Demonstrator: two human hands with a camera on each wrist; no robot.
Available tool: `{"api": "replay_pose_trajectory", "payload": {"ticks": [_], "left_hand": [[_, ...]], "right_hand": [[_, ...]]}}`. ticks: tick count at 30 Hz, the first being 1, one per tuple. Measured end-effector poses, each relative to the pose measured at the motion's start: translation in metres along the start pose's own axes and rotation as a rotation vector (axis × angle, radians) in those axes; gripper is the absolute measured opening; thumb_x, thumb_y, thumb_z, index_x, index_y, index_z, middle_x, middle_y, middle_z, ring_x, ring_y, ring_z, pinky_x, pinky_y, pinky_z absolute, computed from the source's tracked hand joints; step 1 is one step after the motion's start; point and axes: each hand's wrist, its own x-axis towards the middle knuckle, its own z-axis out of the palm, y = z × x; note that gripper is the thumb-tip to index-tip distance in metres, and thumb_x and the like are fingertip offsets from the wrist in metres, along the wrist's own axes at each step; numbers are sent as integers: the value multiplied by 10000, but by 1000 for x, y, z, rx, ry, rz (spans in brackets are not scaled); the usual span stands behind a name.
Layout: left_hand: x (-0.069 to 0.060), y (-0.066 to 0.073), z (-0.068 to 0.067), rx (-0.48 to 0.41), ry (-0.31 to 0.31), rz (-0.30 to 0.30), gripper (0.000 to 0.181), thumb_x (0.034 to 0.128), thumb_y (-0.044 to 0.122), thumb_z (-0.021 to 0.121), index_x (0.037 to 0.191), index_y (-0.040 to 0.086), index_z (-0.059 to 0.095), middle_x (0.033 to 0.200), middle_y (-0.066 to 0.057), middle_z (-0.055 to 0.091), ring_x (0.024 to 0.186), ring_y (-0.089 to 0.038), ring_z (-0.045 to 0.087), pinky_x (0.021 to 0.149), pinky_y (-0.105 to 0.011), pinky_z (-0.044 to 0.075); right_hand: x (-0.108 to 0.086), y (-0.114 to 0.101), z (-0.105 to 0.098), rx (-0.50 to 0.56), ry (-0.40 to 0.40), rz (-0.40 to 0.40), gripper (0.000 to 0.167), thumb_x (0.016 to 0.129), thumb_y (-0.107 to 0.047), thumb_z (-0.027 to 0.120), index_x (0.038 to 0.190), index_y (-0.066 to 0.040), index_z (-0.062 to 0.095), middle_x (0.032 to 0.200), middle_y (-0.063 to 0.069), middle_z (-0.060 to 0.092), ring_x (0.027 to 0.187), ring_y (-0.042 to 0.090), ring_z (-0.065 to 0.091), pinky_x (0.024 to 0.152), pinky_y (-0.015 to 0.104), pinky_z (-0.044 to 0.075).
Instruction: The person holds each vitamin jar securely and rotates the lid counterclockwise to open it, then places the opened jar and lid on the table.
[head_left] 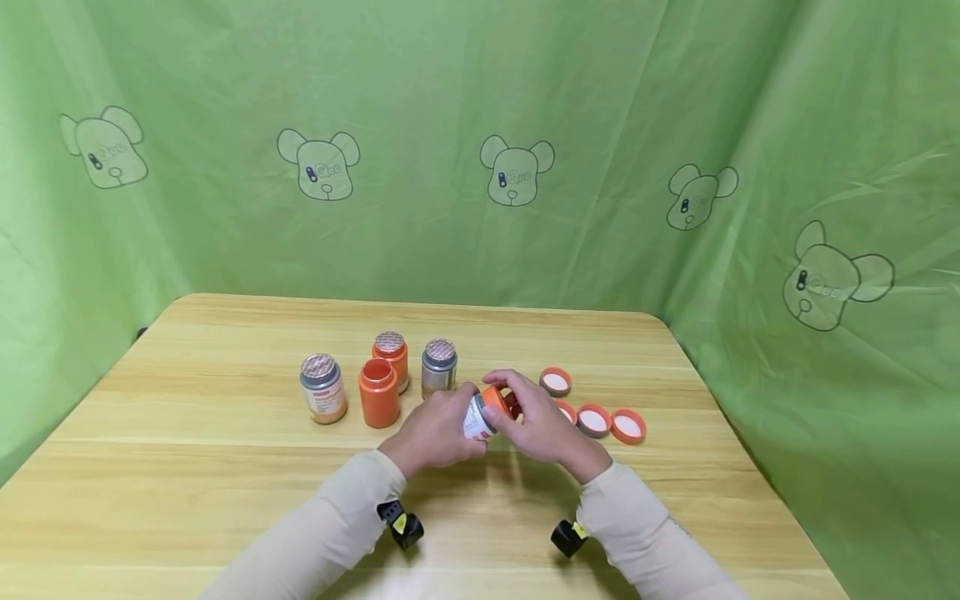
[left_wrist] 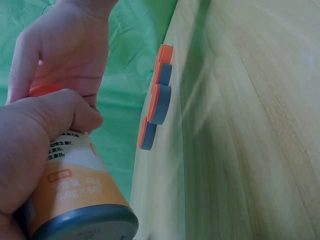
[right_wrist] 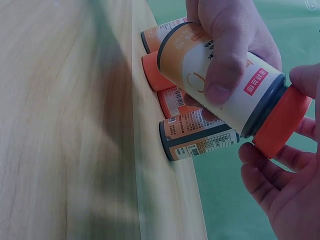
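Observation:
Above the table, my left hand point(head_left: 437, 429) grips a supplement bottle point(right_wrist: 192, 65) round its body; it has a white and orange label and a dark grey base. The bottle lies tilted in the air, with its orange cap point(right_wrist: 282, 121) towards my right hand point(head_left: 543, 425). Thumb and fingers of the right hand hold that cap by its sides. In the right wrist view the cap sits on the bottle's dark neck. Whether its thread is engaged cannot be seen. The left wrist view shows the bottle's base point(left_wrist: 90, 225) close up, with the cap mostly hidden behind the left thumb.
Left of the hands stand grey bottles point(head_left: 324, 392) and orange bottles point(head_left: 380, 400) without caps; several have foil-sealed tops, and the front orange one has an open mouth. Several caps point(head_left: 628, 426) lie upside down, white liners up, on the right of the wooden table point(head_left: 187, 467). Green curtains hang behind.

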Motion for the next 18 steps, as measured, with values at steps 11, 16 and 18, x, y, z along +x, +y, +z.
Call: {"api": "replay_pose_trajectory", "payload": {"ticks": [11,16,18], "left_hand": [[0,1,0,5,4,1,589,694,280,804,1157,51,522,803,13,562,641,-114,550,514,-247,465],[1,1,0,-2,-3,-13,599,699,283,807,1169,46,521,804,6,562,643,-119,552,514,-249,467],[1,1,0,-2,-6,-20,602,701,285,808,1172,47,519,805,5,562,643,-120,552,514,-250,467]], "right_hand": [[-1,-2,-1,-24,31,-2,421,954,-246,588,1303,-33,485,1133,93,568,856,186,557,733,360,505],[-1,-2,0,-26,35,67,406,962,-281,596,1300,-82,491,1135,108,572,722,140,545,633,301,490],[-1,-2,0,-18,24,78,407,964,-278,596,1304,-82,488,1134,105,572,699,129,541,617,288,484]]}}
